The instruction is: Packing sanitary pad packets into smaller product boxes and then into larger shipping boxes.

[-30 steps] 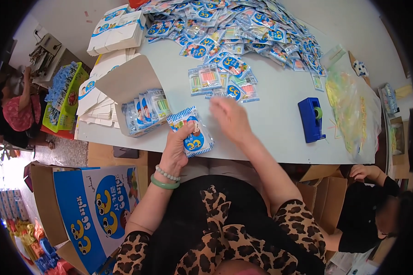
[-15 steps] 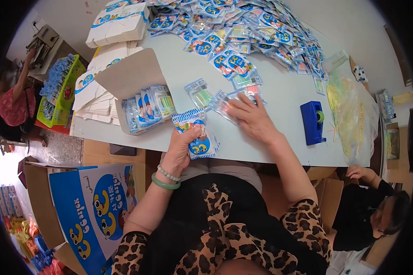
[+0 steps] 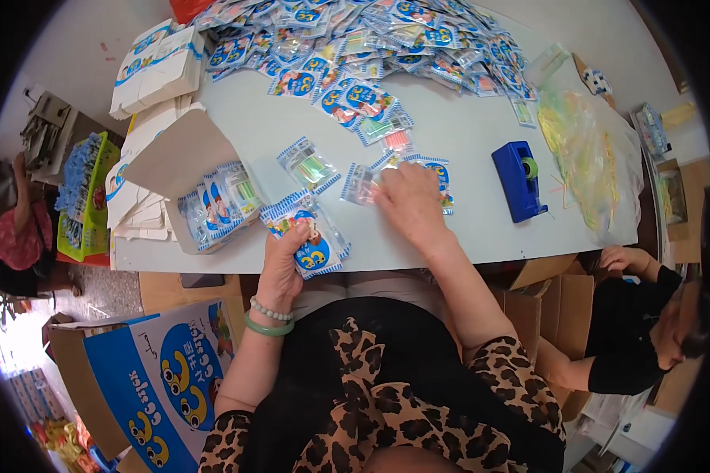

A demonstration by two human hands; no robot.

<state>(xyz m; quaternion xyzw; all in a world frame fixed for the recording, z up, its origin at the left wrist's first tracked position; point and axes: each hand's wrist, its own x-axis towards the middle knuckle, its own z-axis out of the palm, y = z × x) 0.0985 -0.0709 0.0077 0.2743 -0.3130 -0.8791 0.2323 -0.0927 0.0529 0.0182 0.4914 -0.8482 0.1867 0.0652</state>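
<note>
Some packets we're pinching in our left hand | our right hand is touching loose packets, grip unclear

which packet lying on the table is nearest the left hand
The green-striped packet between the open box and right hand; others lie farther from the left hand.

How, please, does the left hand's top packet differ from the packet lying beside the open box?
The held packet shows a blue oval; the lying packet shows green sticks. The left hand grips the held packet; the lying packet rests on the table. Both have striped ends.
</note>
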